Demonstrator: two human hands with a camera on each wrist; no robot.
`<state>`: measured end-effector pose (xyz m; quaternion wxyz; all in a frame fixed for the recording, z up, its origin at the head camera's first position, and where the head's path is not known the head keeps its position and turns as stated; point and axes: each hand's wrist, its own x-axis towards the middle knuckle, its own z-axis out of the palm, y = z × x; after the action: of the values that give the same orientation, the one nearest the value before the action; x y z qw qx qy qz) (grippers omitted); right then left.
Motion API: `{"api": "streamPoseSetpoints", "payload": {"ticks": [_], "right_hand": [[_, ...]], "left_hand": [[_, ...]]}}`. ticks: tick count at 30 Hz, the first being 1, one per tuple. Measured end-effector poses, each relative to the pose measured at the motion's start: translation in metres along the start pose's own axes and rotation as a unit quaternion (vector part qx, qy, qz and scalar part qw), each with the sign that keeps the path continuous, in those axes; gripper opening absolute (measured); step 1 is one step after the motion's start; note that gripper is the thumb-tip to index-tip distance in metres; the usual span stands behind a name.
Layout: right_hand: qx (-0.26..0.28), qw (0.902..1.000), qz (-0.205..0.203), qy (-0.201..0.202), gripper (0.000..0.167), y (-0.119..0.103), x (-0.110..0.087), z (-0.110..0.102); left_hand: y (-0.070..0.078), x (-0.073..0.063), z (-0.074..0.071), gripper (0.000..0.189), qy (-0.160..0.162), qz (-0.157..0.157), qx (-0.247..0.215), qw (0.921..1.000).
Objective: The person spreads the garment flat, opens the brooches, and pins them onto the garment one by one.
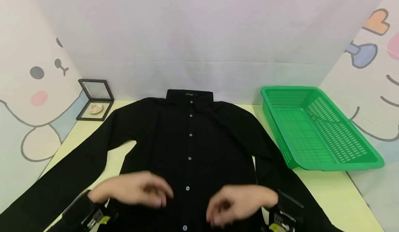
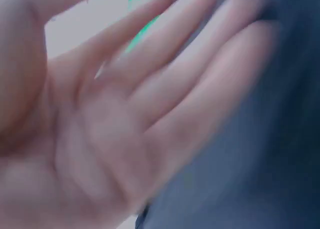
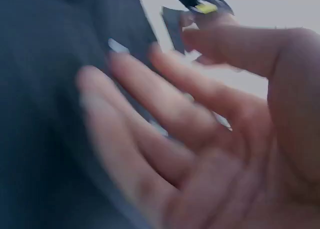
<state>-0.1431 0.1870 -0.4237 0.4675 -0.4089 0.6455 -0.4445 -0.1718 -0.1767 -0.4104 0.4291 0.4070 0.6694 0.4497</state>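
Observation:
A black long-sleeved button-up shirt [image 1: 171,131] lies spread front side up on the pale yellow table, its collar at the far side and its sleeves angled out toward the near corners. Over the lower left part of the shirt front is my left hand [image 1: 140,188], fingers loosely bent and holding nothing. My right hand [image 1: 235,204] is over the lower right part, also without anything in its fingers. Both wrist views show bare palms with relaxed, slightly blurred fingers. Whether either hand touches the cloth I cannot tell. The shirt's lower hem is out of view.
A green plastic basket [image 1: 280,129] stands at the right, beside the shirt's sleeve. At the back left a small black-framed case [image 1: 95,110] stands open with a pale object inside. White cloth [image 1: 199,34] hangs behind the table [image 1: 330,187], and cartoon-printed panels flank it.

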Motion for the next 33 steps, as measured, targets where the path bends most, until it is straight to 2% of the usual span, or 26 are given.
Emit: {"api": "streamPoseSetpoints", "payload": {"ticks": [1, 2, 3, 4, 5, 6, 7, 8, 9, 10, 12, 14, 16, 18, 20, 25, 29, 33], "right_hand": [[-0.041, 0.9974, -0.002, 0.060, 0.022, -0.003, 0.000, -0.011], [-0.088, 0.9878, 0.004, 0.129, 0.020, -0.006, 0.001, -0.023], [-0.129, 0.9713, 0.018, 0.199, 0.020, -0.007, 0.001, -0.035], [-0.168, 0.9493, 0.038, 0.263, 0.020, -0.008, 0.002, -0.047], [-0.200, 0.9248, 0.063, 0.318, 0.023, -0.007, 0.003, -0.058], [-0.222, 0.9010, 0.094, 0.361, 0.028, -0.005, 0.005, -0.069], [-0.233, 0.8799, 0.128, 0.394, 0.036, -0.002, 0.007, -0.078], [-0.240, 0.8620, 0.161, 0.416, 0.045, 0.002, 0.009, -0.086], [-0.242, 0.8487, 0.193, 0.429, 0.053, 0.006, 0.011, -0.093], [-0.240, 0.8400, 0.226, 0.431, 0.061, 0.011, 0.014, -0.099], [-0.231, 0.8287, 0.287, 0.421, 0.074, 0.020, 0.018, -0.109], [-0.228, 0.8203, 0.337, 0.402, 0.084, 0.029, 0.021, -0.115], [-0.231, 0.8134, 0.373, 0.381, 0.092, 0.035, 0.022, -0.120], [-0.235, 0.8059, 0.396, 0.372, 0.099, 0.039, 0.020, -0.123], [-0.242, 0.8024, 0.411, 0.359, 0.105, 0.041, 0.017, -0.125], [-0.241, 0.8081, 0.421, 0.334, 0.112, 0.041, 0.015, -0.127], [-0.234, 0.8108, 0.425, 0.328, 0.116, 0.042, 0.016, -0.128], [-0.244, 0.8101, 0.426, 0.321, 0.119, 0.041, 0.015, -0.132]], "left_hand": [[-0.001, -0.003, -0.010, 0.030, 0.087, 0.017, 0.069, 0.9937], [-0.004, -0.006, -0.022, 0.028, 0.174, 0.019, 0.139, 0.9746], [-0.006, -0.009, -0.035, 0.028, 0.252, -0.003, 0.193, 0.9483], [-0.008, -0.011, -0.047, 0.031, 0.314, -0.037, 0.229, 0.9207], [-0.012, -0.013, -0.059, 0.036, 0.359, -0.074, 0.247, 0.8970], [-0.016, -0.015, -0.070, 0.043, 0.389, -0.111, 0.252, 0.8789], [-0.021, -0.015, -0.080, 0.051, 0.406, -0.146, 0.253, 0.8656], [-0.026, -0.015, -0.089, 0.060, 0.410, -0.179, 0.240, 0.8613], [-0.031, -0.015, -0.096, 0.069, 0.408, -0.208, 0.224, 0.8599], [-0.038, -0.014, -0.102, 0.077, 0.400, -0.235, 0.210, 0.8605], [-0.049, -0.014, -0.109, 0.092, 0.376, -0.283, 0.193, 0.8609], [-0.056, -0.014, -0.113, 0.104, 0.354, -0.323, 0.189, 0.8573], [-0.060, -0.015, -0.116, 0.114, 0.338, -0.352, 0.199, 0.8500], [-0.061, -0.015, -0.119, 0.118, 0.328, -0.368, 0.206, 0.8454], [-0.060, -0.015, -0.122, 0.123, 0.314, -0.379, 0.214, 0.8439], [-0.056, -0.013, -0.123, 0.128, 0.283, -0.415, 0.213, 0.8381], [-0.051, -0.010, -0.121, 0.127, 0.279, -0.435, 0.209, 0.8302], [-0.048, -0.009, -0.123, 0.129, 0.281, -0.436, 0.210, 0.8287]]}}
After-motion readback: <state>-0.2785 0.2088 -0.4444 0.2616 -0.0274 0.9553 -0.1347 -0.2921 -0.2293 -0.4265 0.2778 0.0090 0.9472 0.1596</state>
